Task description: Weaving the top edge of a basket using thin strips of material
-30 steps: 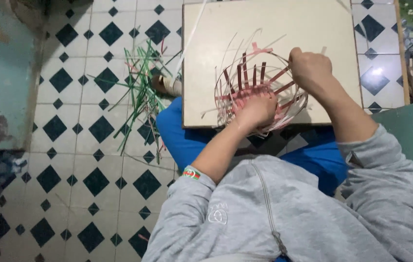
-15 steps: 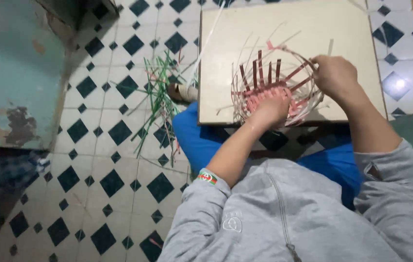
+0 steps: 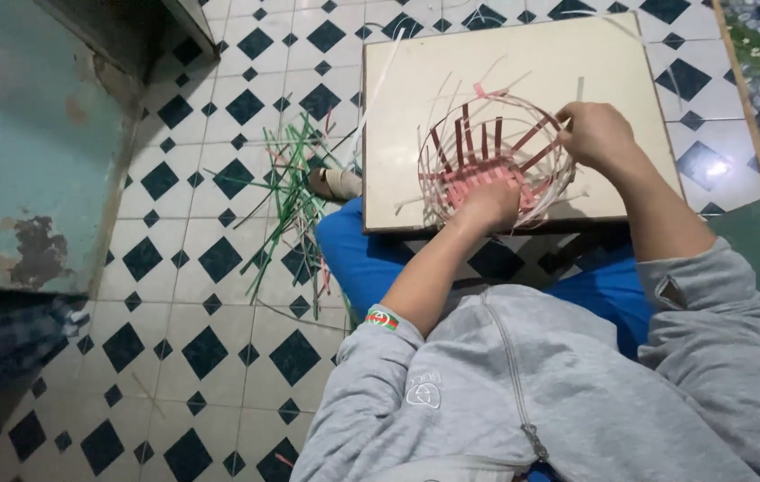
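Both hands sit on the half-woven basket [image 3: 496,159], which rests on the cream board [image 3: 398,107] over my lap. Since half a second ago the right hand [image 3: 596,134] has slid up to the far right rim, fingers pinching a pale strip there. Left hand [image 3: 485,205] stays at the near rim, fingers curled and pressing on the reddish base. I read that as weaving moving along the rim. Green strips [image 3: 295,192] lie on the tiled floor [image 3: 210,259] left of the board, beside a small roll [image 3: 335,183].
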